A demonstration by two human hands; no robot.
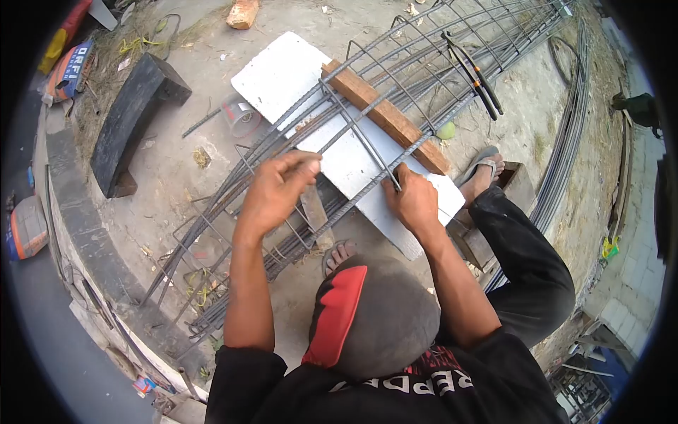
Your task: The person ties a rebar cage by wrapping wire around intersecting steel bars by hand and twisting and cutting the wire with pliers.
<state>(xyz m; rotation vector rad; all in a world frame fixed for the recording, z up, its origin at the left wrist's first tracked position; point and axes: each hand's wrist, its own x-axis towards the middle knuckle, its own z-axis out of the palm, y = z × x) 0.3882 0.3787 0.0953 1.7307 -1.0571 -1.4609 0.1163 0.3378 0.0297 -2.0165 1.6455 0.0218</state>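
A long rebar cage (417,53) of thin bars and stirrups runs diagonally in front of me. My right hand (415,199) is closed around the near end of a steel stirrup (364,141) lying across the long bars. My left hand (277,189) is over the cage's left part, thumb and fingers drawn together near a long bar. Whatever is between those fingers, if anything, is too small to make out. A reddish wooden beam (385,116) and a white board (346,166) lie under the bars. Pincers with black and orange handles (484,88) rest on the cage at upper right.
A black angled block (134,120) lies at left beside a low kerb (88,226). A roll of wire or tape (241,116) sits by the board. Long loose bars (565,155) run along the right. A broken brick (242,13) lies at the top.
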